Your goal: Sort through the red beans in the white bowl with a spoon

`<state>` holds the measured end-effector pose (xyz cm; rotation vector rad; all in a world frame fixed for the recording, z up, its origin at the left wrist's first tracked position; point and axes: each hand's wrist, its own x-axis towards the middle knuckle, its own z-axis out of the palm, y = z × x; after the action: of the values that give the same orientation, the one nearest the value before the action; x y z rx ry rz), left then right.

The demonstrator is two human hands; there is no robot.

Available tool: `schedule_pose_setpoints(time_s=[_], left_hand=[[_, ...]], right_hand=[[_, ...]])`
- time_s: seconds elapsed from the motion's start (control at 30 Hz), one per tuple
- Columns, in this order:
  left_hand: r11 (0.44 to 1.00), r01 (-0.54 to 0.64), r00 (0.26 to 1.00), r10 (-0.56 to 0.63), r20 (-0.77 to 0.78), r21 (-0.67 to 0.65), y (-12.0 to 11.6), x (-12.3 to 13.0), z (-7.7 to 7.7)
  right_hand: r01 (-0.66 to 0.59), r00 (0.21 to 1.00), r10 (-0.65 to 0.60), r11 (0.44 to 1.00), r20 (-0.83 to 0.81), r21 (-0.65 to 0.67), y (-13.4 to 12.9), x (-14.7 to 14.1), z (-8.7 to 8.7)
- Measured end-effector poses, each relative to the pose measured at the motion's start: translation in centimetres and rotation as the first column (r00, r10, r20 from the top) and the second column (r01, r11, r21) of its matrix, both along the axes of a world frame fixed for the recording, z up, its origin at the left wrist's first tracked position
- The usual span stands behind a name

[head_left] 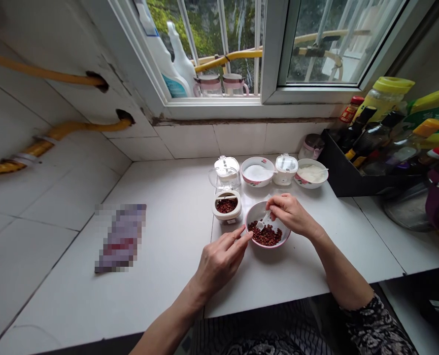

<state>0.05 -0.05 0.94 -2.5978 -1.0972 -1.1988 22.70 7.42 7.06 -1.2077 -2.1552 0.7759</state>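
Note:
My right hand [291,213] pinches the handle of a small white spoon [261,225], its tip down among dark red, peppercorn-like dried bits [269,236]. These lie in a white bowl [286,235] with a pink rim. On the bowl's left side, the fingers of my left hand [222,256] hold the rim. Just behind that hand stands a white seasoning jar [227,220], its clear lid [224,178] raised, with the same red bits inside.
Behind are two closed seasoning jars [227,166] [286,170], a bowl of white grains [256,172] and a bowl of pale powder [311,173]. A black bin of bottles [347,180] fills the right back. A pixelated packet [121,239] lies left on the white counter [167,236].

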Motion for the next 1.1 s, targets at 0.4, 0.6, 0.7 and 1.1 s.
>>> schedule_pose_setpoints(time_s=[0.4, 0.6, 0.7, 1.1], left_hand=[[1.0, -0.006, 1.0, 0.006, 0.005, -0.002, -0.1, -0.1, -0.2], [1.0, -0.005, 1.0, 0.005, 0.007, 0.004, -0.1, 0.0, 0.0], [1.0, -0.011, 1.0, 0.011, 0.002, 0.008, -0.1, 0.0, 0.0], [1.0, -0.016, 1.0, 0.016, 0.014, 0.022, 0.0, 0.1, 0.0]], right_hand=[[0.083, 0.909, -0.215, 0.932, -0.358, -0.352, 0.4, 0.5, 0.0], [0.075, 0.841, -0.284, 0.904, -0.46, -0.421, 0.7, 0.5, 0.3], [0.093, 0.807, -0.309, 0.908, -0.503, -0.408, 0.8, 0.2, 0.3], [0.21, 0.836, -0.207, 0.976, -0.507, -0.052, -0.3, -4.2, -0.4]])
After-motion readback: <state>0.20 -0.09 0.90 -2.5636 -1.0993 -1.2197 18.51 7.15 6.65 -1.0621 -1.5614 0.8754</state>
